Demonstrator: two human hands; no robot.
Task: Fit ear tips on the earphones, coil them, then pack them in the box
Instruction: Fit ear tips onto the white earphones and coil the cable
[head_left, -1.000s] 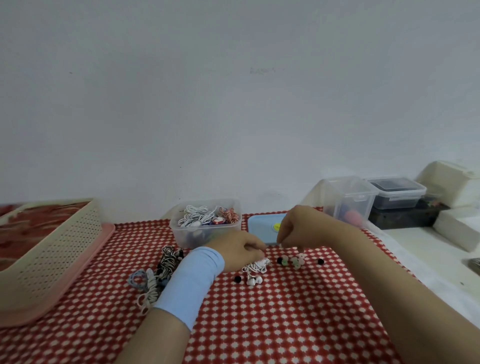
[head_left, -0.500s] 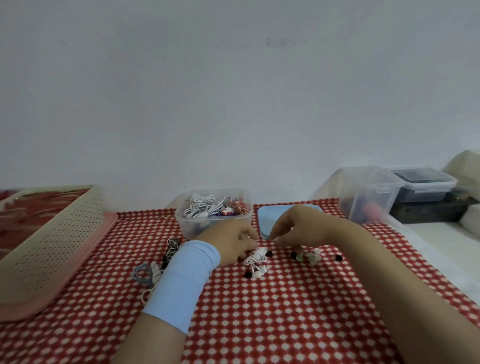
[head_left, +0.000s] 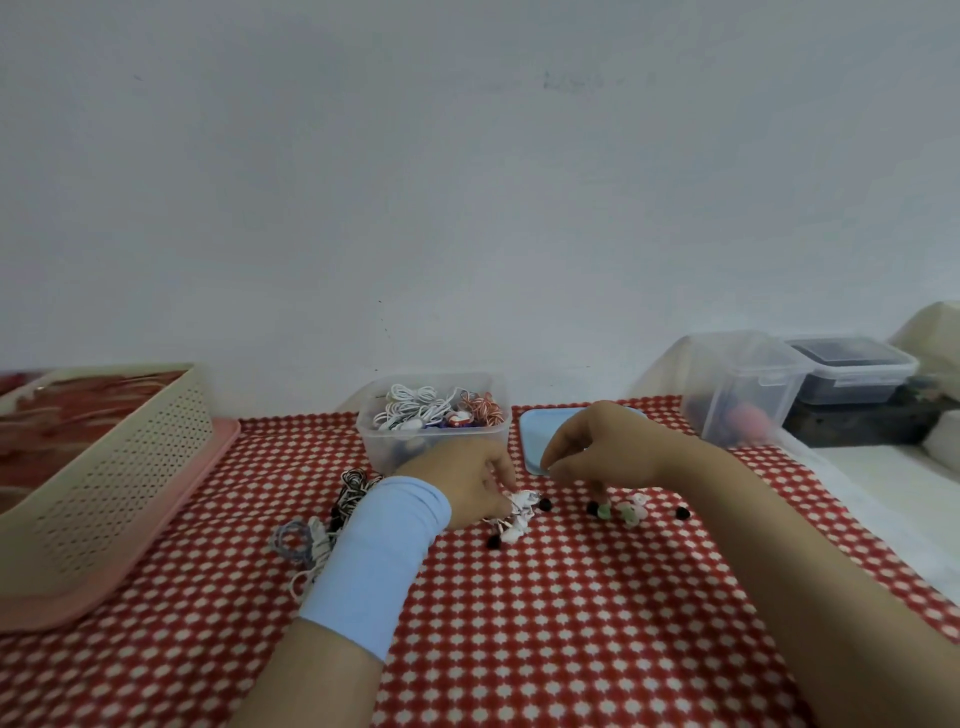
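My left hand (head_left: 470, 480), with a light blue wristband, grips a bundle of white earphones (head_left: 519, 514) on the red checked cloth. Just to its right, my right hand (head_left: 597, 449) hovers with thumb and forefinger pinched together; whether a tip is between them cannot be seen. Loose ear tips (head_left: 631, 512), black, green and pale, lie under and right of that hand. A clear box (head_left: 434, 441) of coiled earphones stands behind my left hand, its blue lid (head_left: 537, 434) beside it.
More tangled earphones (head_left: 322, 525) lie left of my left wrist. A cream perforated basket (head_left: 109, 478) on a pink tray fills the left side. Clear lidded containers (head_left: 743, 387) stand at the back right, next to a white surface.
The view shifted slightly. My right hand lifted a little from the loose ear tips toward the left hand, which still holds the white earphones.
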